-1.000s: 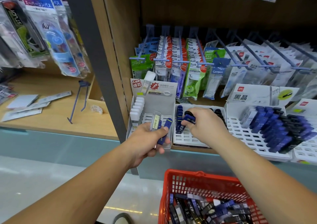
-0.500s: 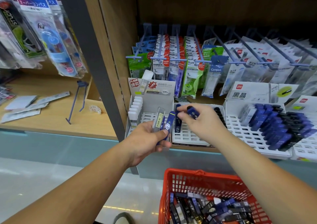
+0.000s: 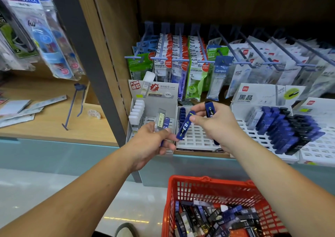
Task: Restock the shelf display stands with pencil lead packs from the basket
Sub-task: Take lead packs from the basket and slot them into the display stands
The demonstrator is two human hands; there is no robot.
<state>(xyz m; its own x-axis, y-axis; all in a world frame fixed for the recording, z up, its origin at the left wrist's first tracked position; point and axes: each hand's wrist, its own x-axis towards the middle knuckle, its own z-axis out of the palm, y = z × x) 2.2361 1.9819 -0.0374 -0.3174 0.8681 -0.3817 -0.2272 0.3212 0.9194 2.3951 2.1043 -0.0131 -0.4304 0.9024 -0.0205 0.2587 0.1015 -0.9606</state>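
Note:
My left hand (image 3: 154,140) grips a clear lead pack with a yellow label (image 3: 160,120) and a blue pack behind it, and its fingertips touch the lower end of a slanted blue lead pack (image 3: 185,126). My right hand (image 3: 215,126) pinches the top of that blue pack and holds a second blue pack (image 3: 210,109) upright. Both hands hover in front of the white slotted middle display stand (image 3: 196,138), which has a column of blue packs (image 3: 181,115) at its left. The red basket (image 3: 183,189) below holds several lead packs.
A left stand (image 3: 154,99) holds white packs. A right stand (image 3: 253,131) is filled with blue and black packs. Hooks above carry hanging correction-tape packets (image 3: 195,70). A dark shelf post (image 3: 87,59) stands to the left, and beyond it a wooden shelf (image 3: 45,126) carries loose cards.
My right hand pulled back from the middle stand toward my left hand and now pinches the top of the blue pack that the left hand was holding.

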